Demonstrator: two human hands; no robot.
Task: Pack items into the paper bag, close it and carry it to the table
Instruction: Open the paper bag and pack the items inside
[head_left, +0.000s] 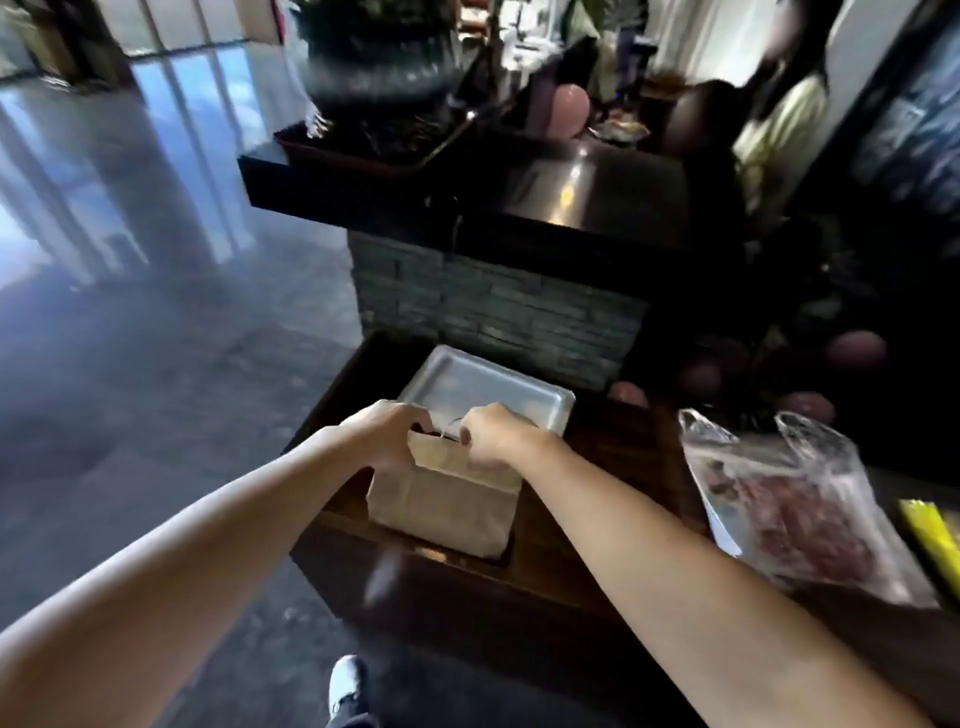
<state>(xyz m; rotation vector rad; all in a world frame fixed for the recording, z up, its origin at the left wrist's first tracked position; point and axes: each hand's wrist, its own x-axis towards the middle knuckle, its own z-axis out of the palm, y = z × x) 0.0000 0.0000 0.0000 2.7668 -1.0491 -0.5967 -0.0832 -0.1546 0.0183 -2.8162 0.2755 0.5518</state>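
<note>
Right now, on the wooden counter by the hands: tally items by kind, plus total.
Paper bag: 1, both hands at its folded top
Metal tray: 1, behind the bag
Clear plastic bag: 1, with reddish contents, to the right
Yellow item: 1, cut off at the right edge, kind unclear
Total: 4

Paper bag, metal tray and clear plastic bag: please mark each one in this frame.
paper bag (441, 506): head view, on its brown front face.
metal tray (485, 382): head view, on its flat top behind the bag.
clear plastic bag (789, 499): head view, on its bulging middle.
</note>
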